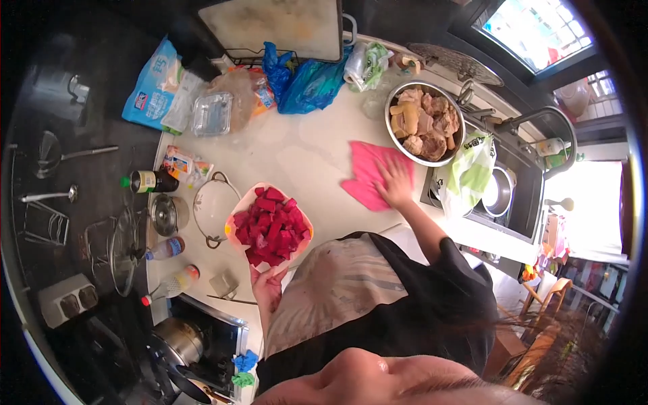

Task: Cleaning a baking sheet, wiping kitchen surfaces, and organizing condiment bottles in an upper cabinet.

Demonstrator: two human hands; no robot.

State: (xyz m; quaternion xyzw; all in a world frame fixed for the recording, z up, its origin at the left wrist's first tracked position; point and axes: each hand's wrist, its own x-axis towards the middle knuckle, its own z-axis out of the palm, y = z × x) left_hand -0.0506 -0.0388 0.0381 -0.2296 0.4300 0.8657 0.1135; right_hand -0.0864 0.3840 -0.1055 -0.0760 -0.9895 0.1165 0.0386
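Observation:
My left hand (267, 286) grips the near edge of a shallow pale dish (306, 242) heaped with chunks of deep red, beet-like food (272, 223). Spread flat, my right hand (396, 181) presses on a pink cloth (365, 161) on the white countertop (314, 147). Beyond the cloth, to the right, stands a steel bowl (391, 132) full of raw-looking meat pieces (430, 124). A white two-handled pot (216, 206) sits just left of the dish.
Blue plastic bags (316, 83), a clear plastic tray (212, 115) and a cutting board (283, 25) are at the back. Several bottles (167, 248) line the left side. At right, a green-and-white bag (466, 172) hangs over the sink edge (531, 202). A stove with a steel pot (179, 340) is lower left.

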